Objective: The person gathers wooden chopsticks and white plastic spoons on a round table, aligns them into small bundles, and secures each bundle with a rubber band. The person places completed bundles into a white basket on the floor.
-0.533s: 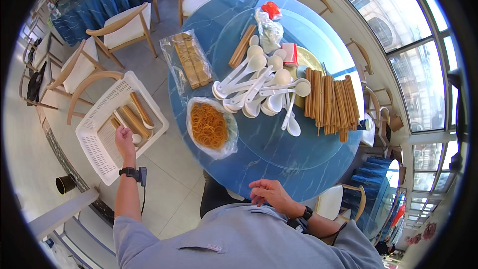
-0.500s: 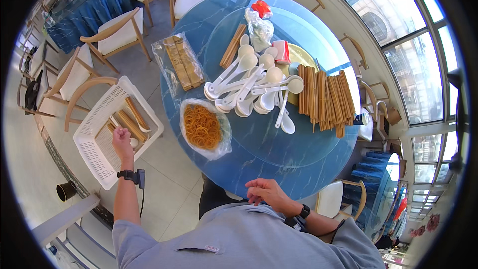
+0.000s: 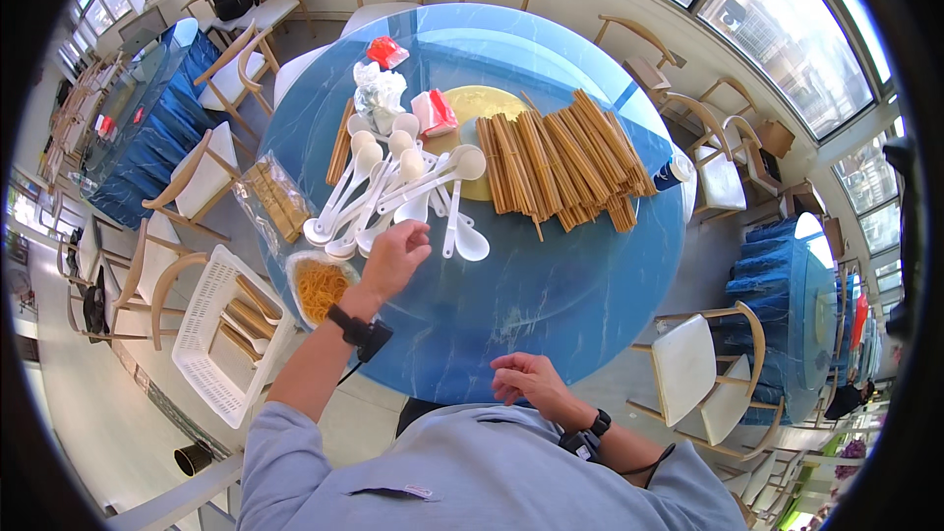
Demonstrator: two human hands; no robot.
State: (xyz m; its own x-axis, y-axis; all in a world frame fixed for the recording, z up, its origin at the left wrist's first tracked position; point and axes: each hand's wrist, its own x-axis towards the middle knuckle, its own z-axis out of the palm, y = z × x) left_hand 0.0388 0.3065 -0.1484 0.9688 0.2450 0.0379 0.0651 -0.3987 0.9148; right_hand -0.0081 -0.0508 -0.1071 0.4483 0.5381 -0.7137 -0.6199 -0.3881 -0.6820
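My left hand is over the blue round table, just in front of a heap of white soup spoons. Its fingers are loosely bent and apart, with nothing visible in them. Near the table's front edge, my right hand hovers with loosely curled, separate fingers, holding nothing. Right of the spoons lies a big pile of wooden chopsticks. A plastic bag of orange rubber bands lies left of my left wrist. Down at the left, a white plastic basket contains several chopstick bundles and white spoons.
On the table are a clear bag with brown paper packs, a red-and-white packet, a crumpled white bag and a yellow disc partly under the chopsticks. Wooden chairs surround it.
My left hand has moved from inside the basket to the right, over the table by the spoons. The view has turned rightward. My right hand stays near the table edge.
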